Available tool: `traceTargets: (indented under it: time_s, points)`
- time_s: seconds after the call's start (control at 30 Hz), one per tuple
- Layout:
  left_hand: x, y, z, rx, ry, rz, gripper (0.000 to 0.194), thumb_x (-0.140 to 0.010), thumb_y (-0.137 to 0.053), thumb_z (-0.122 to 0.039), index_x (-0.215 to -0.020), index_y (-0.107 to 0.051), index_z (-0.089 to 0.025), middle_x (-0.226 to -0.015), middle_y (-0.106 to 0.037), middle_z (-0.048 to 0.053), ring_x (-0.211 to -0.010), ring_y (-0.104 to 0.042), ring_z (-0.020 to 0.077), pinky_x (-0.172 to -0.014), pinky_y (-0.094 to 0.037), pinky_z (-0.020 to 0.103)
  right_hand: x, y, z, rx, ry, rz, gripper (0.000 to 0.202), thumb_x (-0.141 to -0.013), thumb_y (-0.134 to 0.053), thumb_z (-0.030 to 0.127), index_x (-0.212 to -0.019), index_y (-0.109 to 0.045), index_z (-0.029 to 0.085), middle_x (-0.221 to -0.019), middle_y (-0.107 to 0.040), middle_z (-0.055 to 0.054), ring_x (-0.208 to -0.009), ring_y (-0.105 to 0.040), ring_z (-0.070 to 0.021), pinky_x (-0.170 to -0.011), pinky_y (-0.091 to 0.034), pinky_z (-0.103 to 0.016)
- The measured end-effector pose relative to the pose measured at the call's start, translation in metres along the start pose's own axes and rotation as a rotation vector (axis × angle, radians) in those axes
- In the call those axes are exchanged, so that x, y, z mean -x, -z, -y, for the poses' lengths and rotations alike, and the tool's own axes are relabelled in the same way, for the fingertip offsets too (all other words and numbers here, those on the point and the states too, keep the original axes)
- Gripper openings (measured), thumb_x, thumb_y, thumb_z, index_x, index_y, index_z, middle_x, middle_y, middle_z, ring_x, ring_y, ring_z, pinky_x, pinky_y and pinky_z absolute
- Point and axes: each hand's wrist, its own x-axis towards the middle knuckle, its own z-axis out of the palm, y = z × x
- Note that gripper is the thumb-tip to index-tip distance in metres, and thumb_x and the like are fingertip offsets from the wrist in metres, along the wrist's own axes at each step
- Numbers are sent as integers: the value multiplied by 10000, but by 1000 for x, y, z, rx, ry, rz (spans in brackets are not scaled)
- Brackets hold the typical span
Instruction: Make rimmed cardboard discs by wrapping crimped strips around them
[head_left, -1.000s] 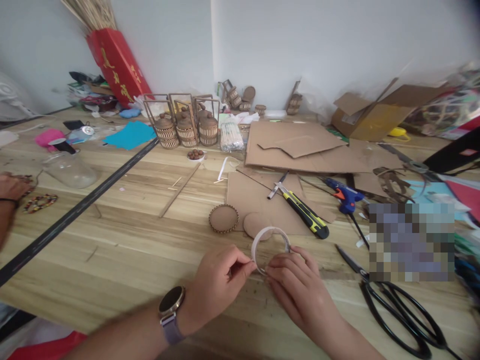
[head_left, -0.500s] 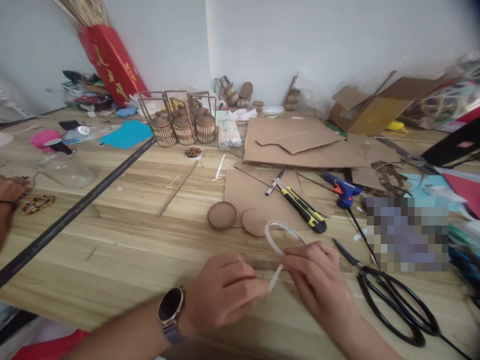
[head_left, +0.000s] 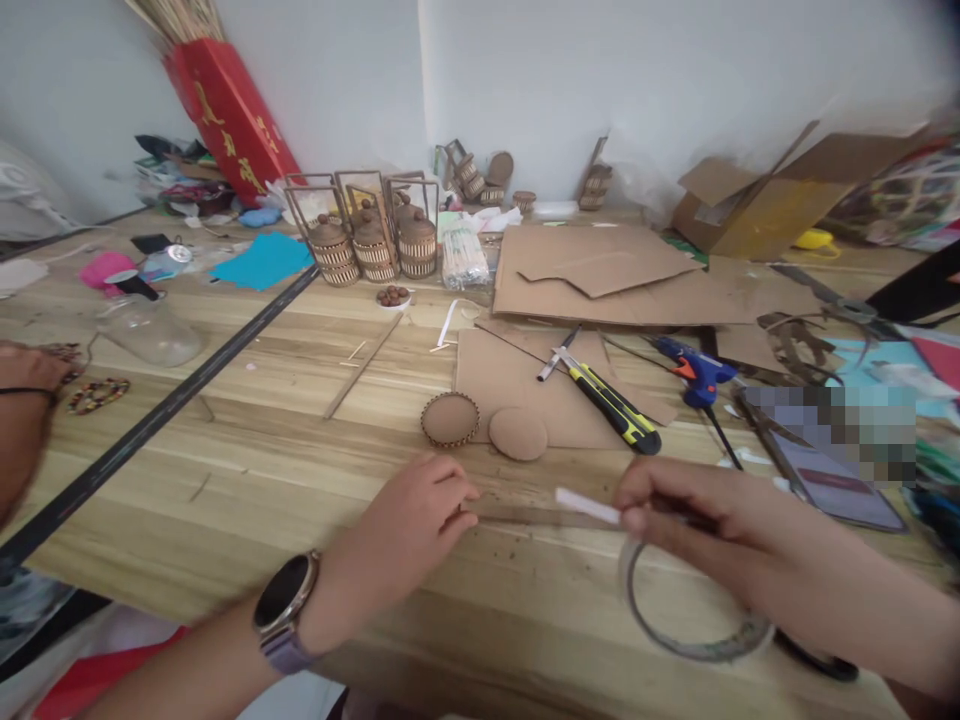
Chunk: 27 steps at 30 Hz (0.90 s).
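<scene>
My right hand (head_left: 697,520) pinches a narrow roll of white tape (head_left: 705,655). The ring hangs below the fingers, and its loose white end (head_left: 589,507) sticks out to the left. My left hand (head_left: 409,520), with a watch (head_left: 286,600) on its wrist, hovers apart from the roll, its thumb and fingers parted with nothing between them. Beyond the hands lie a shallow round cardboard tray with a braided rim (head_left: 450,419) and a plain cardboard disc (head_left: 518,433). Black scissors (head_left: 817,660) are mostly hidden behind my right hand.
A yellow-black utility knife (head_left: 611,405) rests on cardboard (head_left: 487,365). A blue glue gun (head_left: 694,370) and a phone (head_left: 840,485) lie to the right. Small lidded woven baskets (head_left: 375,245) stand at the back. Another person's hand (head_left: 30,370) is at far left, near a beaded string (head_left: 99,396).
My hands have moved apart: the left let go of the tape end and drew left, while the right carried the roll rightward and lowered the ring over the scissors.
</scene>
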Motion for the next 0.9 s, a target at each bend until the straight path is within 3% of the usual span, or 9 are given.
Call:
traceTargets:
  time_s: [0.1,0.4,0.9]
  points:
    - [4,-5,6,5,60,43,67,-856,-645,-107,-872,-650,-172,-932,-637,45,-918,-587,222,-819,-470,348,-17,-21,2,-99,-120,242,248,-921,-500,348,-711,-590,252,-533,-508,40,-456,-457,-119,-382,-321,-215]
    - [2,-20,16,99,120,39,188,-846,-576,-36,-948,-657,-171,-958,-646,43,-952,-583,209,-848,-452,321,-65,-61,1,-87,-282,506,172,-835,-555,276,-703,-619,185,-614,-512,32,-593,-443,-124,-517,-315,-227]
    - [4,-26,21,195,200,-16,124,-814,-648,-58,-845,-712,-160,-859,-601,22,-854,-571,173,-765,-428,272,-78,-72,0,-9,-375,579,178,-867,-543,272,-764,-644,168,-640,-526,28,-612,-450,-121,-548,-298,-238]
